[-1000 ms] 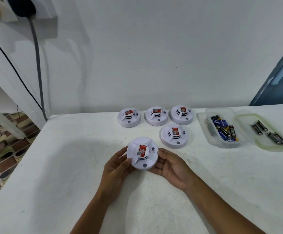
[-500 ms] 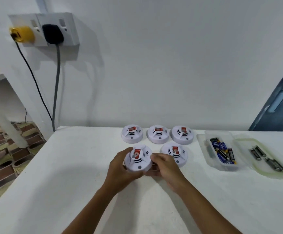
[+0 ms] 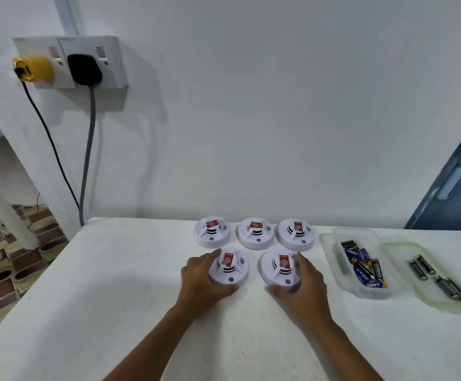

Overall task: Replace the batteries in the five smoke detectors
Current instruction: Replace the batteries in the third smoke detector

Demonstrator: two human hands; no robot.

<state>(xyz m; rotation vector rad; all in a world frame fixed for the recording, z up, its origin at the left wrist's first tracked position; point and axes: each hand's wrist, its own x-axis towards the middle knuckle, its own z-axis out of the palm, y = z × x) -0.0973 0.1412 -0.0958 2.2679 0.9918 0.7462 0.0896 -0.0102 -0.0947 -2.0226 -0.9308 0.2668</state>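
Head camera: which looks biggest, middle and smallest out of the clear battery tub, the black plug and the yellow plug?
1. clear battery tub, though it's nearer the camera
2. black plug
3. yellow plug, nearly alike, so unsure

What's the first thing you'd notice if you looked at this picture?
Five round white smoke detectors sit on the white table, three in a back row and two in front. The left hand grips the front left detector and the right hand grips the front right detector. To the right, a clear tub holds blue batteries, and its lid beside it holds dark ones.
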